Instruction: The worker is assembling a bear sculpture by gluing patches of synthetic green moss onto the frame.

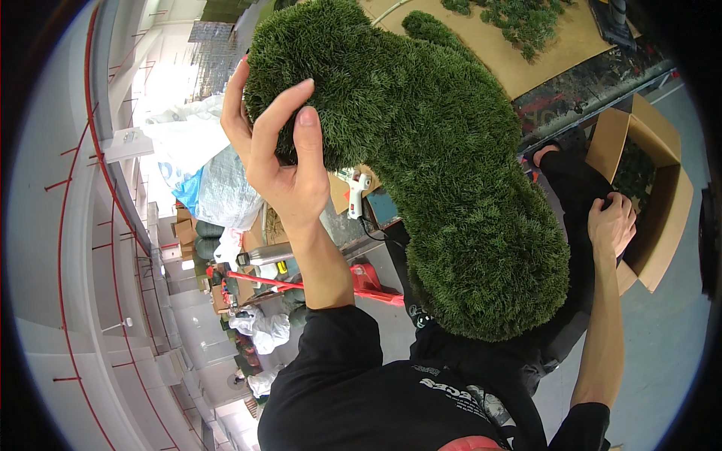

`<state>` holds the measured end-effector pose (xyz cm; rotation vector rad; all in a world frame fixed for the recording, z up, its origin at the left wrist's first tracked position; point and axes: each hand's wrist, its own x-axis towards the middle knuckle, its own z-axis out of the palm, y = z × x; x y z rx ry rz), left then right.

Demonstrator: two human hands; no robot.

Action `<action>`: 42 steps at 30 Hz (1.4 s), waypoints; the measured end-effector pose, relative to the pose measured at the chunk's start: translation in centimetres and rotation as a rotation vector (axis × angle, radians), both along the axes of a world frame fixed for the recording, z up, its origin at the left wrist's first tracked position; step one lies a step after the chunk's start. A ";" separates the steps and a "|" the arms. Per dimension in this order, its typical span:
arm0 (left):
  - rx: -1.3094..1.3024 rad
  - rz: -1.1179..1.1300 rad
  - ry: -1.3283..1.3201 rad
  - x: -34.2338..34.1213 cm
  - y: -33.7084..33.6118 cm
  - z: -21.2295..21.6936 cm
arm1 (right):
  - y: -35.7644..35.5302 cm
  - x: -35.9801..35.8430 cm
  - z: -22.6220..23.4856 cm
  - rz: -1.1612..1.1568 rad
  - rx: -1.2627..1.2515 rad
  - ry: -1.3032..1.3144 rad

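The green turf-covered form (444,173) stands raised before you, its upper end clasped in your left hand (274,154). Keep that thumb pressed firm so it won't swing. Your right hand (611,223), fingers curled, rests by the open cardboard box (662,188) below.

The grass shape (444,173) is up in the left hand (274,150); the box (654,188) sits right, by the right hand (613,222).

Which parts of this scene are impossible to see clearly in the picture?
- Head view: the right hand at the cardboard box; its fingertips curl out of sight, so any grip is unclear.
- The box contents, dark and small.
- The left hand palm, pressed into the green shape.
- The shape's far side.
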<state>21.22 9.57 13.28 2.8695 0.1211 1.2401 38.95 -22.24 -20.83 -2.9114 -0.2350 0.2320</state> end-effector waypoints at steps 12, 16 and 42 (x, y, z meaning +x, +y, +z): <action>-0.107 0.002 -0.114 -0.2 -0.2 -0.8 | -0.2 0.1 0.2 -0.015 0.028 -0.029; -0.134 0.013 -0.129 -0.1 -0.2 -1.1 | -0.1 0.0 0.2 -0.022 0.022 -0.028; -0.016 -0.026 -0.121 -0.1 0.4 -1.1 | -0.1 -0.1 0.2 -0.001 0.038 -0.050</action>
